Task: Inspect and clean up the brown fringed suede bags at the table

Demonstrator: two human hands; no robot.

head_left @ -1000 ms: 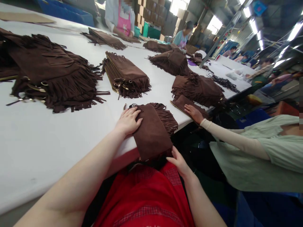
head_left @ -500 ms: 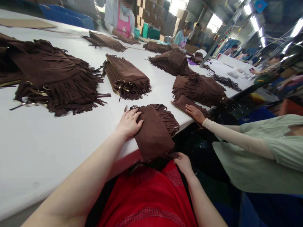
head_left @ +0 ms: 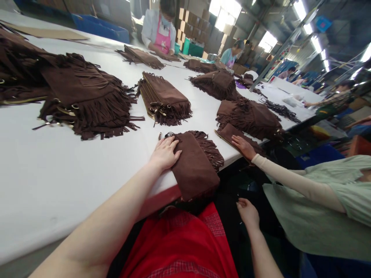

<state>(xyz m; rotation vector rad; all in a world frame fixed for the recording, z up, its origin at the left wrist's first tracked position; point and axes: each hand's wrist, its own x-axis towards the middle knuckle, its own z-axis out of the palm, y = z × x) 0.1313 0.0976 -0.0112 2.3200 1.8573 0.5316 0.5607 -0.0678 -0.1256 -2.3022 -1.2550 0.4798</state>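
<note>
A brown suede fringed bag (head_left: 197, 166) lies at the table's front edge, its lower end hanging over the side. Across its upper left corner rests my left hand (head_left: 166, 152), fingers stretched and lying flat beside a dark cord. My right hand (head_left: 249, 214) is below table height, to the right of the bag and apart from it. Its fingers are curled together; a tiny light spot shows at the fingertips, too small to name.
A co-worker's hand (head_left: 243, 147) presses on another brown bag (head_left: 228, 133) at the right. Fringed bags lie in piles on the white table (head_left: 95, 173), including a left pile (head_left: 87, 96) and a middle stack (head_left: 166, 96). More people work farther back.
My right hand has moved away from the bag's lower edge, out to the right. My left hand stays flat on the bag. The whole view has shifted slightly.
</note>
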